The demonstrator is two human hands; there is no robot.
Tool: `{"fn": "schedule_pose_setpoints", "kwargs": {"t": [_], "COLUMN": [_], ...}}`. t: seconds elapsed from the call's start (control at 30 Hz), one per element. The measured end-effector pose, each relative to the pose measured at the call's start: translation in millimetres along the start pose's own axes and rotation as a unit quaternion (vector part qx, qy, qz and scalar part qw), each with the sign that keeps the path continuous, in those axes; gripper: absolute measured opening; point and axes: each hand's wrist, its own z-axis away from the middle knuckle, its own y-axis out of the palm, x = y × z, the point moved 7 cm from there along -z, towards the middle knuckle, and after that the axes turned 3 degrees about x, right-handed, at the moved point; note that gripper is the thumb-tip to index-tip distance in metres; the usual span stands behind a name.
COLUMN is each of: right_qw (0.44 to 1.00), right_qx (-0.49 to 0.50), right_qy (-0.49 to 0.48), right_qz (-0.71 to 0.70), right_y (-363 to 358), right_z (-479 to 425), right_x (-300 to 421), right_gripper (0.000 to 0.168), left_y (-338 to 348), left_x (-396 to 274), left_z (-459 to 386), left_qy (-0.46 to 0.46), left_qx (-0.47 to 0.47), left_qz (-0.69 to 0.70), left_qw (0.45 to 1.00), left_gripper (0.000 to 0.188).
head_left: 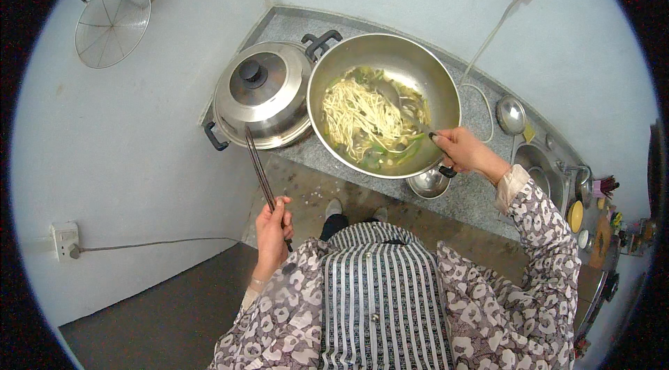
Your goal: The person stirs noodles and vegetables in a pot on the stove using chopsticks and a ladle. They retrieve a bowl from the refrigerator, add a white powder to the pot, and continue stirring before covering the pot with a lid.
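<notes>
My right hand [462, 149] grips the dark handle end of a ladle or spatula [415, 122], whose head is partly sunk in the food. That food is a heap of pale noodles [360, 114] with green vegetables and some broth, inside a wide metal wok [441, 72]. Dark loop handles stick out from the wok's rim. In my left hand [274, 226] is a pair of dark chopsticks [258, 169], tips pointing up towards a lidded steel pot [227, 93]. The pot's domed lid [295, 72] has a glass centre and a black knob.
A small steel bowl [429, 183] sits at the counter's [470, 197] front, partly under the wok. To the right are a steel bowl or lid [510, 115], a sink [535, 163] and a yellow dish [575, 216]. A wire strainer [112, 25] hangs on the left wall. A power cord [491, 38] runs behind the wok.
</notes>
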Motion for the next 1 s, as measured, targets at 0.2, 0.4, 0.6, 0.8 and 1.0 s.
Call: {"fn": "schedule_pose_setpoints", "kwargs": {"t": [0.2, 0.4, 0.6, 0.8, 1.0], "right_qw": [0.941, 0.913, 0.944, 0.987, 0.855], "right_qx": [0.126, 0.144, 0.027, -0.079, -0.314], "right_qy": [0.144, 0.149, 0.14, 0.062, -0.167], "right_qz": [-0.279, -0.351, -0.297, -0.129, 0.378], "right_y": [33.9, 29.6, -12.1, -43.0, -57.1], "right_z": [40.2, 77.5, 92.3, 75.9, 72.6], "right_x": [-4.2, -11.9, -10.0, -3.6, 12.9], "right_gripper": [0.029, 0.03, 0.028, 0.032, 0.039], "left_y": [-1.7, 1.7, 4.0, 8.4, 17.8], "left_x": [2.6, -3.5, 4.0, 6.0, -4.4], "left_z": [-4.8, -8.8, -17.4, -19.8, -14.7], "left_qy": [-0.005, -0.001, -0.006, -0.009, -0.018], "left_qx": [0.003, 0.009, 0.023, 0.032, 0.031], "left_qz": [0.001, 0.004, -0.002, -0.006, -0.018], "left_qw": [1.0, 1.0, 1.0, 0.999, 0.999], "left_gripper": [0.019, 0.02, 0.019, 0.019, 0.019]}}
